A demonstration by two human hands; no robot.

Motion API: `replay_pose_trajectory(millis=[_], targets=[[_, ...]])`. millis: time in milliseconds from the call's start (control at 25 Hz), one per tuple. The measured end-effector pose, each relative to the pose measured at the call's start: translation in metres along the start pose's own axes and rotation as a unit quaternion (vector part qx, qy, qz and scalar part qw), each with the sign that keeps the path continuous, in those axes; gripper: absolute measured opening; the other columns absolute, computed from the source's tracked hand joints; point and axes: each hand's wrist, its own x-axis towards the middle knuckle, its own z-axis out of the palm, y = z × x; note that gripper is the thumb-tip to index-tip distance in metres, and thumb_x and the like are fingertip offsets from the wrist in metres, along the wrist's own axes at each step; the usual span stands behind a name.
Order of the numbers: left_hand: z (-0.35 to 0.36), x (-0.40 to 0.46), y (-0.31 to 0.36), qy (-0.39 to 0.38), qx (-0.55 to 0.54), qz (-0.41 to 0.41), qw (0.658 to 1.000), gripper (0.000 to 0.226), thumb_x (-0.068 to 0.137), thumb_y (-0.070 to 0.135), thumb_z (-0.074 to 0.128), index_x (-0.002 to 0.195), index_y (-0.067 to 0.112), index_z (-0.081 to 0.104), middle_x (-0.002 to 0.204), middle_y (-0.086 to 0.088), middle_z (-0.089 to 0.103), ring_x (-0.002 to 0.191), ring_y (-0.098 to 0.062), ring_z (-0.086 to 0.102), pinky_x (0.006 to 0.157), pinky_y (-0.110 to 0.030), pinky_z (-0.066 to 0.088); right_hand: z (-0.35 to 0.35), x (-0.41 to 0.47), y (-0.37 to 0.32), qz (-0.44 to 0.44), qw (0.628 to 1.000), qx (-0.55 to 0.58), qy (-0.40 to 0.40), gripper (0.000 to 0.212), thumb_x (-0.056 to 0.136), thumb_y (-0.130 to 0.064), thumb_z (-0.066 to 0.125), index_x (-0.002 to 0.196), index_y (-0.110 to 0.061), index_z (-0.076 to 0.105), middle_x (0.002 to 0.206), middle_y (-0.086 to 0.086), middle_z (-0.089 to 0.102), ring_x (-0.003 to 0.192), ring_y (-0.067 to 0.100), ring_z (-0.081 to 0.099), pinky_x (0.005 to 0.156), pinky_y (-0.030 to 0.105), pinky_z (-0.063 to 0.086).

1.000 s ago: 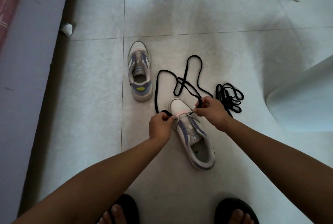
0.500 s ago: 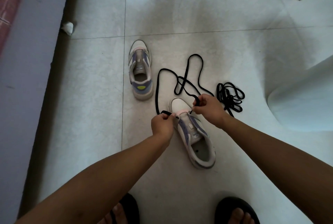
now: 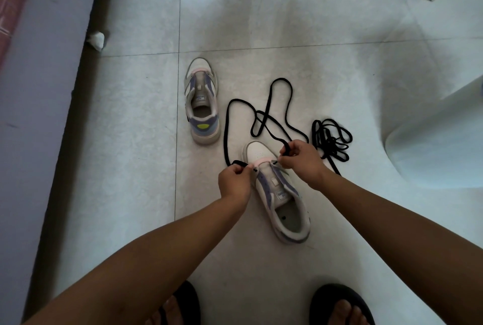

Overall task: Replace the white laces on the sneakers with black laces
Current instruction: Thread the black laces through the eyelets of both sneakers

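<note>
With the left hand and right hand each pinching the black lace beside the near sneaker's toe, the ends probably need evening before crossing.

Slippers (bottom edge) cut off

Head view — looks steeply down at floor, forearms near.

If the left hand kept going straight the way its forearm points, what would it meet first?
Probably the near sneaker: the left hand, pinching the black lace, points up-right at its toe end, already about touching it. Depth is unclear from above.
</note>
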Motion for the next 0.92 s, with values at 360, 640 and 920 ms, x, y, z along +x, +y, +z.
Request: replay_pose_trajectory(millis=[360, 640, 920], targets=[[0.005, -0.009, -0.004, 0.017, 0.028, 0.007, 0.999, 0.022, 0.087, 0.022, 0.065, 0.078, 0.005, 0.056, 0.072, -0.005, 0.056, 0.067, -0.017, 0.048, 0.063, -0.025, 0.037, 0.012, -0.009, 0.002, -0.076, 0.985, -0.151, 0.023, 0.012, 0.081, -0.007, 0.065, 0.083, -0.016, 0.058, 0.078, -0.004, 0.062, 0.078, 0.014, 0.059, 0.068, 0.021, 0.044], [0.025, -0.045, -0.004, 0.010, 0.256, 0.056, 0.965, 0.039, 0.095, 0.034, 0.046, 0.127, 0.010, 0.046, 0.129, -0.008, 0.045, 0.115, -0.026, 0.050, 0.090, -0.037, 0.041, 0.028, -0.037, 0.007, -0.143, 0.936, -0.320, 0.016, 0.073, 0.091, -0.023, 0.058, 0.148, -0.004, 0.015, 0.140, 0.015, 0.039, 0.124, 0.028, 0.041, 0.100, 0.032, 0.035], [0.029, -0.055, -0.006, 0.032, 0.349, 0.102, 0.931, 0.059, 0.097, 0.036, 0.040, 0.147, 0.008, 0.022, 0.148, -0.009, 0.028, 0.130, -0.024, 0.037, 0.100, -0.038, 0.035, 0.021, -0.039, 0.012, -0.302, 0.838, -0.450, 0.060, 0.036, 0.072, 0.001, 0.072, 0.105, 0.010, 0.062, 0.104, 0.027, 0.062, 0.089, 0.041, 0.063, 0.074, 0.043, 0.054]])
